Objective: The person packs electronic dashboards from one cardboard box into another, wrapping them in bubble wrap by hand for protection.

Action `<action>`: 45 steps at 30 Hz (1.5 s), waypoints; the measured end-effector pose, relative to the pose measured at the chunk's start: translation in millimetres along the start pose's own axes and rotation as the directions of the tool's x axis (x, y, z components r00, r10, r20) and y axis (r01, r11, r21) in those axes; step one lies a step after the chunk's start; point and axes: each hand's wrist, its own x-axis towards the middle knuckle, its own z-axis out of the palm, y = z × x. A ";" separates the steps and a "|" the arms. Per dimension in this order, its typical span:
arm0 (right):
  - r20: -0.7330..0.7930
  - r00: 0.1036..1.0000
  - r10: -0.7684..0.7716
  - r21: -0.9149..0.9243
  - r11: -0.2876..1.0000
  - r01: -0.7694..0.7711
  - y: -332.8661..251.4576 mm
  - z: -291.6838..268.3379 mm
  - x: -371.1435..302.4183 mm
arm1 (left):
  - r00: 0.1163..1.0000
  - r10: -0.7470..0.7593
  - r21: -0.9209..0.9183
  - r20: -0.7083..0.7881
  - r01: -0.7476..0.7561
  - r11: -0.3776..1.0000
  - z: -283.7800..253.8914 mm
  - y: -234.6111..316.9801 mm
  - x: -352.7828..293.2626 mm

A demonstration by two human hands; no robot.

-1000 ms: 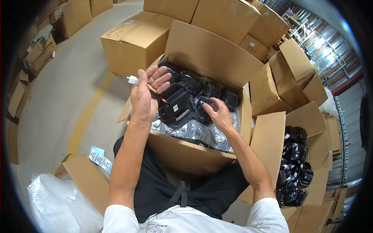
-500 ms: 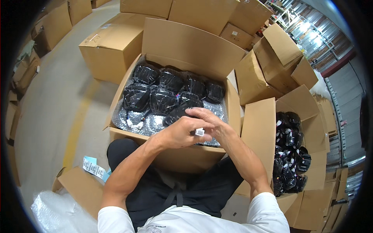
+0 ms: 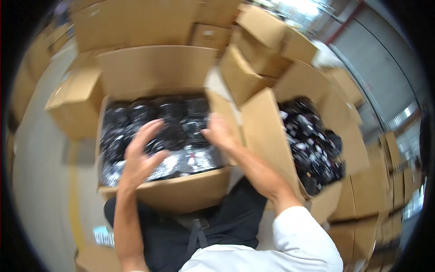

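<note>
An open cardboard box [image 3: 181, 192] rests against my lap, filled with several black items in clear plastic bags [image 3: 174, 127]. My left hand [image 3: 140, 156] hovers over the box's near left part with its fingers spread and nothing in it. My right hand [image 3: 221, 132] reaches over the box's right side, close to the bagged items. Motion blur hides whether its fingers hold anything.
A second open box [image 3: 267, 136] at my right holds a heap of loose black items [image 3: 312, 145]. Closed cardboard boxes [image 3: 72, 99] stand stacked all around, at the left, behind and along the right. A yellow floor line [image 3: 74, 199] runs at the left.
My hands, joined in front of me half a second ago, have parted and moved out over the box. The view has swung right and is blurred.
</note>
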 end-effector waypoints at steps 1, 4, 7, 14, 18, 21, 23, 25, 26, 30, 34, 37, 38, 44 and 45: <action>0.163 0.985 0.055 -0.149 0.988 -0.031 -5.6 4.2 8.1 | 1.000 -0.025 -0.005 -0.018 0.024 1.000 -1.0 -0.3 -3.4; 0.228 0.971 -0.074 -0.049 0.995 0.087 13.4 13.6 12.7 | 0.992 -0.112 0.028 0.061 0.110 0.994 15.2 -19.3 -3.5; 0.306 0.947 -0.100 0.141 0.988 0.059 33.0 -23.1 7.2 | 0.938 -0.187 0.134 0.291 0.154 0.979 50.3 -37.7 -7.4; -0.409 0.912 -0.029 0.127 0.988 0.089 140.9 -146.8 -10.6 | 0.704 -0.267 0.481 0.658 -0.121 0.868 102.6 -44.3 -34.8; -0.452 0.884 0.115 -0.269 0.928 -0.259 286.7 -196.9 -34.3 | 0.751 -0.214 0.547 0.624 -0.225 0.806 128.2 -54.8 -36.4; -0.332 0.878 0.345 -0.464 0.751 -0.470 367.9 -191.8 -51.3 | 0.742 -0.239 0.594 0.627 -0.256 0.763 128.9 -54.9 -36.4; -0.365 0.920 0.142 -0.650 0.668 -0.361 417.3 -178.7 -52.8 | 0.756 -0.242 0.616 0.608 -0.256 0.745 128.1 -54.2 -35.7; -0.346 0.936 -0.058 -0.612 0.771 -0.178 413.0 -155.0 -28.9 | 0.785 -0.206 0.620 0.584 -0.268 0.738 115.6 -48.4 -41.4; -0.321 0.945 -0.059 -0.584 0.798 -0.149 412.7 -151.8 -24.1 | 0.782 -0.198 0.611 0.591 -0.274 0.743 117.0 -51.3 -42.4; -0.308 0.945 0.111 -0.716 0.627 -0.307 570.4 -170.4 -56.0 | 0.758 -0.054 0.480 0.650 -0.354 0.803 154.9 -75.2 -32.7; -0.140 0.950 0.279 -0.894 0.377 -0.242 541.7 -92.4 9.8 | 0.761 -0.169 0.590 0.626 -0.321 0.741 131.9 -64.5 -42.4; -0.118 0.966 0.229 -0.946 0.271 -0.180 570.7 -95.2 13.6 | 0.766 -0.148 0.584 0.626 -0.335 0.740 128.5 -61.3 -38.9; -0.176 0.967 0.184 -0.879 0.414 -0.238 584.3 -100.7 8.0 | 0.766 -0.137 0.566 0.629 -0.330 0.756 128.1 -64.5 -40.2; 0.036 0.997 0.065 -0.816 0.578 -0.009 559.9 -111.7 -51.6 | 0.761 -0.173 0.580 0.626 -0.306 0.755 121.9 -65.6 -50.5; 0.071 0.996 0.058 -0.815 0.579 0.025 551.7 -121.7 -64.2 | 0.756 -0.161 0.569 0.634 -0.314 0.760 124.5 -68.4 -51.0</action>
